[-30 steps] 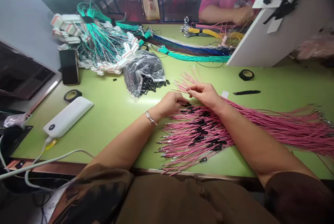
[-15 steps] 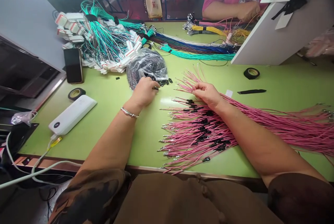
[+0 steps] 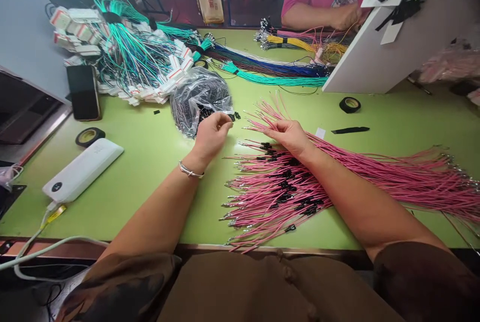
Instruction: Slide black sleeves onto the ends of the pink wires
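Pinched between the thumb and fingers of my right hand (image 3: 290, 137) are several pink wires (image 3: 266, 114), their metal-tipped ends fanning out to the upper left. Below that hand lies a wide spread of more pink wires (image 3: 255, 182), with small black connector housings (image 3: 287, 187) among them. My left hand (image 3: 213, 134) is closed in a pinch beside the clear plastic bag (image 3: 202, 92) of black parts. What its fingertips hold, if anything, is too small to make out. A few loose black pieces (image 3: 237, 115) lie just past those fingertips.
At the left are a phone (image 3: 83, 93), a tape roll (image 3: 90, 136) and a white power bank (image 3: 83, 171) with a cable. Teal wire bundles (image 3: 125, 44) with white connectors fill the back left. Another tape roll (image 3: 350, 104) and a white board (image 3: 367, 52) stand right; a co-worker's arm (image 3: 318, 14) is behind.
My left hand has come slightly away from the bag's opening, toward the right hand, its fingers pinched. My right hand keeps its hold on the pink wires. The whole view has shifted a little.
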Demonstrator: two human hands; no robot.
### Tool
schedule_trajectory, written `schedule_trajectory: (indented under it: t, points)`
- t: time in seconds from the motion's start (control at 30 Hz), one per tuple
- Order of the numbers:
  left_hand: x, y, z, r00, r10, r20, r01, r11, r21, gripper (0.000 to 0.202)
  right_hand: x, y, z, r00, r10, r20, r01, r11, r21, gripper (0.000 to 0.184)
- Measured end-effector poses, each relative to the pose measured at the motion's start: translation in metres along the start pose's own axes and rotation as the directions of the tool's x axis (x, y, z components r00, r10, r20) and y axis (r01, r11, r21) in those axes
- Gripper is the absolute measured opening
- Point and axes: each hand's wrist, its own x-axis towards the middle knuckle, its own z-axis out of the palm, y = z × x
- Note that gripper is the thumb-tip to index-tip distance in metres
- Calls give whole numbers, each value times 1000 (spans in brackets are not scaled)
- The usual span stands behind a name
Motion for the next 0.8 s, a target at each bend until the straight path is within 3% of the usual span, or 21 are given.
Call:
schedule_trajectory:
  t: [0.07, 0.13, 0.23, 0.33, 0.43, 0.57, 0.8]
  points:
    - [-4, 6, 8, 987, -155, 37, 159, 942, -295, 7, -1, 0, -1, 1000, -9, -2, 9, 1000, -14, 40]
    - [-6, 8, 14, 957, -255, 135, 288, 824, -488, 16, -1, 1, -1, 1000, -26, -2, 26, 1000, -15, 41]
    - [-8, 9, 16, 922, -325, 212, 383, 677, -628, 24, 0, 1, -1, 999, -38, 11, 38, 999, -10, 40]
    - [-8, 9, 16, 910, -326, 257, 410, 614, -674, 27, -1, -1, -1, 999, -34, 16, 34, 999, -23, 39]
    - [-9, 8, 16, 914, -302, 273, 405, 617, -675, 26, -2, -2, -1, 999, -23, 36, 25, 999, -41, 39]
    - [-10, 10, 16, 931, -259, 258, 365, 693, -621, 23, -3, -1, -1, 998, -1, 67, 5, 998, -62, 38]
    - [-10, 17, 24, 978, -83, 192, 169, 855, -491, 17, -2, -1, -2, 992, 13, 129, 3, 993, -121, 36]
